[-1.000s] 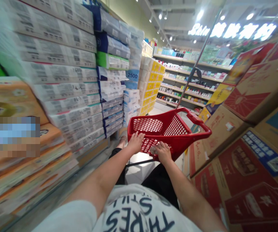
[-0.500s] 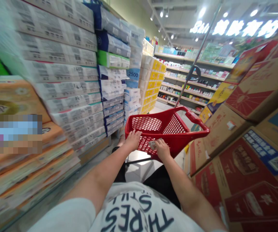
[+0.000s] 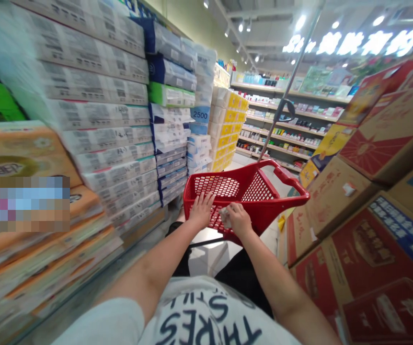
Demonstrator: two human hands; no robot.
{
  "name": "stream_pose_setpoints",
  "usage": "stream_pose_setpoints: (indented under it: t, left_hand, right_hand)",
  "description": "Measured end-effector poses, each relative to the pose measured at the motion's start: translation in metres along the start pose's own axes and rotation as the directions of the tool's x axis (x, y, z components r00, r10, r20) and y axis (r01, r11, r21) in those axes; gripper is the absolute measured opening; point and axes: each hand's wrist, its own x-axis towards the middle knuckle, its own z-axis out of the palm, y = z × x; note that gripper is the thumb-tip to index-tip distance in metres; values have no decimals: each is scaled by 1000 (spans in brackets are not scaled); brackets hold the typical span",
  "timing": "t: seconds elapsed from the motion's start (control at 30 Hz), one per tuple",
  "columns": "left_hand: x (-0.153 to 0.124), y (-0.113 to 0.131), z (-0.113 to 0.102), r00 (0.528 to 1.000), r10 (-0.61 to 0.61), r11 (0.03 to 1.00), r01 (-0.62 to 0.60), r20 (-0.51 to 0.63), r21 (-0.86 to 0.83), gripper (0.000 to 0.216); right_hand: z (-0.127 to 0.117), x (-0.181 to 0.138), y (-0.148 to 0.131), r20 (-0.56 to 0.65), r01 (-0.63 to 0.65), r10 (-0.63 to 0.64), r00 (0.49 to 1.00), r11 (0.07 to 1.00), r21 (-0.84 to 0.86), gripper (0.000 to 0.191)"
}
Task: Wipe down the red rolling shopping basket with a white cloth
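A narrow shop aisle, seen from above the person's own chest and arms. Along the left side rises a tall wall of stacked tissue packs [image 3: 98, 120], wrapped in pale plastic, with orange packs lower down. Along the right side, large cardboard boxes [image 3: 368, 153] printed in red and brown are piled high and lean into view. At the far end of the aisle stand lit store shelves [image 3: 285, 139] crowded with small goods, too far off to make out.

In the middle of the aisle, between the packs and the boxes, is a red plastic shopping basket [image 3: 253, 189] with mesh walls, directly ahead of the person. Its long grey pull handle [image 3: 281, 112] slants up and away.

Both bare arms reach forward to the basket's near rim. The left hand [image 3: 201, 210] lies flat on the rim, its grip open and fingers spread. The right hand [image 3: 240, 219], just beside it, has its grip closed over a small pale crumpled scrap [image 3: 224, 218], held against the rim. What the scrap is cannot be told.
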Motion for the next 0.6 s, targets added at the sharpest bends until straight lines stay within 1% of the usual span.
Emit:
stream_pose_setpoints:
  t: [0.07, 0.13, 0.23, 0.33, 0.4, 0.5, 0.53, 0.6]
  left_hand:
    - [4, 11, -3, 998, 36, 999, -34, 57, -28, 75]
    - [8, 18, -4, 993, 41, 998, -36, 107, -45, 74]
    - [12, 21, -2, 992, 52, 997, -45, 112, -60, 71]
    - [12, 18, 0, 989, 76, 996, -69, 126, -59, 74]
    - [12, 15, 0, 987, 84, 996, -78, 136, -48, 76]
    - [10, 14, 0, 986, 96, 995, -93, 134, -29, 77]
    - [9, 14, 0, 986, 99, 995, -96, 133, -26, 78]
    - [8, 13, 0, 987, 99, 995, -96, 129, -24, 76]
  right_hand:
    - [-8, 10, 3, -105, 44, -42, 994, 999, 15, 24]
    - [-8, 13, 7, -154, 72, -67, 986, 997, 26, 25]
    - [1, 6, 15, -145, 51, -41, 989, 997, 64, 24]
    - [2, 5, 21, -156, -18, 40, 987, 990, 140, 24]
    - [-10, 16, 26, -223, -58, 98, 970, 983, 176, 26]
    - [-38, 39, 38, -328, -113, 159, 931, 982, 154, 29]
    - [-45, 45, 43, -329, -132, 170, 929, 982, 136, 29]
    - [-51, 49, 51, -272, -157, 175, 946, 984, 87, 27]
